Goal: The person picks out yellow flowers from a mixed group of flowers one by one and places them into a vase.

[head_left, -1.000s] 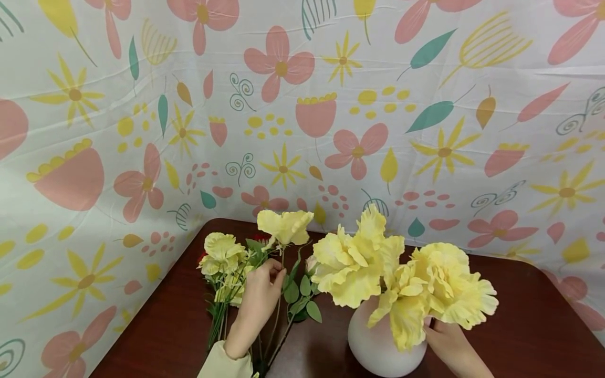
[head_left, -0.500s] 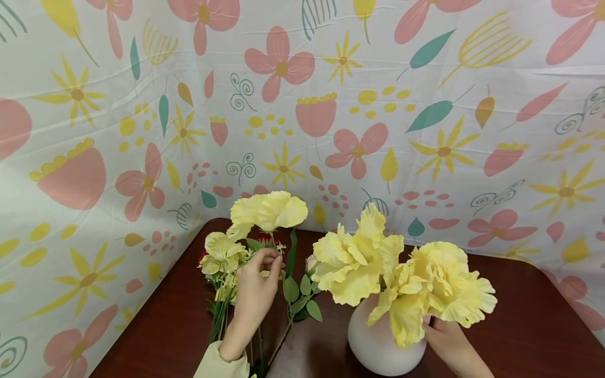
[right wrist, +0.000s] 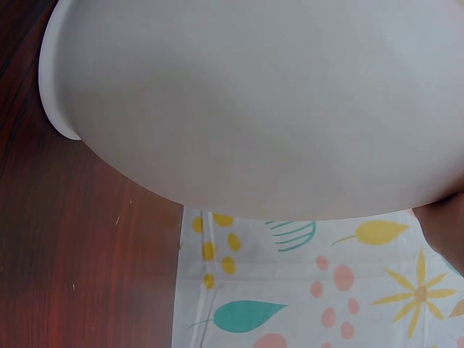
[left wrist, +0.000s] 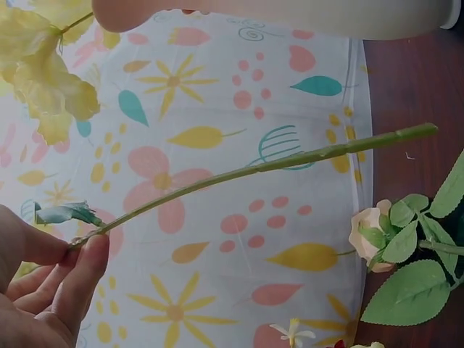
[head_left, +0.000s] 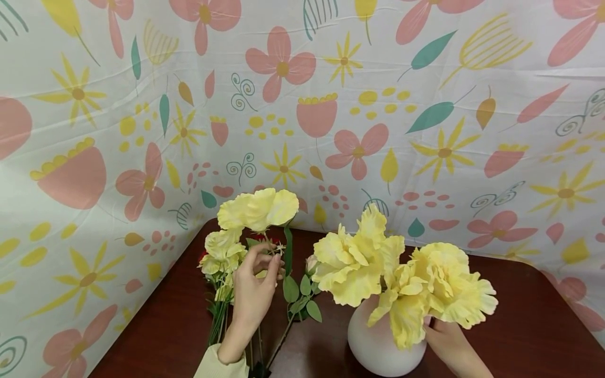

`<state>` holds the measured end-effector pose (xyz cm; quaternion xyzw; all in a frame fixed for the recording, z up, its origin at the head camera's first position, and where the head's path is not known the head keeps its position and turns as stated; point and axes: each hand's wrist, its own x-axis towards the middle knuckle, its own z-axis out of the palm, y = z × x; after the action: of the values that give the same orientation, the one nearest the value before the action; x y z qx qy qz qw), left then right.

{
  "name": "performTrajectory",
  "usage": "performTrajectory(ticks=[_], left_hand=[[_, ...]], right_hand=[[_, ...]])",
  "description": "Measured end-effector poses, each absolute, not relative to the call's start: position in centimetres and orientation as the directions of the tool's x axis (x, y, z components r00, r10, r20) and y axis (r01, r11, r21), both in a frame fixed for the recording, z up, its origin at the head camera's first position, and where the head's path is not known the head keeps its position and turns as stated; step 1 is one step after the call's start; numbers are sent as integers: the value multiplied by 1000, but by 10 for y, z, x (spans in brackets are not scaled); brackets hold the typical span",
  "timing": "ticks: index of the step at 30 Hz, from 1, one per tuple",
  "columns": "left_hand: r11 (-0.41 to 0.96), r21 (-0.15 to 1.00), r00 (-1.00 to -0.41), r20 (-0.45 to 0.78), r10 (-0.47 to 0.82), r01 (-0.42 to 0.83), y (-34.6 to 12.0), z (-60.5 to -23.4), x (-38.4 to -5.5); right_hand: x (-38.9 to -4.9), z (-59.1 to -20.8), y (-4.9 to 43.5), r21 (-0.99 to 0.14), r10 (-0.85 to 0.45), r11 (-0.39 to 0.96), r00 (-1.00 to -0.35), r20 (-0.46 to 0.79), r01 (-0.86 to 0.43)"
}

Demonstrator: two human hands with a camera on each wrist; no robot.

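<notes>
My left hand pinches the stem of a yellow artificial flower between thumb and fingers, just under the bloom. From that pinch the bare green stem runs out in the left wrist view, its cut end above the table. A round white vase stands upright on the right, with large yellow flowers spilling over its mouth. My right hand holds the vase by its right side near the neck; petals and the vase hide most of the fingers. In the right wrist view the vase wall fills the upper part.
A bunch of loose flowers, yellow and red, with long stems lies left of my left hand. Beside it lies a pale pink rose with green leaves. The dark wood table ends at a flower-printed cloth.
My left hand has lifted the yellow flower upward and shifted it left, and its bloom now stands higher. The right hand and the vase have stayed in place.
</notes>
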<state>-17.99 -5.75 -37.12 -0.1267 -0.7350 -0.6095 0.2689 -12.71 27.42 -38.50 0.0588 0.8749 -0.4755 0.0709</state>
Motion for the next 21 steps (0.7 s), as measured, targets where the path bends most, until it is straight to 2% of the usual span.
performTrajectory(ticks=[13,21], left_hand=[[120,825,-811,565,-154,552,-55,-365,-173],[79,778,-761,627,-167,623,-54,-359,-168]], right_hand=[[-127,-383,277,-786,30,583,-972,-234,207],[-127,-383,278,-801,23,563,-973,-231,203]])
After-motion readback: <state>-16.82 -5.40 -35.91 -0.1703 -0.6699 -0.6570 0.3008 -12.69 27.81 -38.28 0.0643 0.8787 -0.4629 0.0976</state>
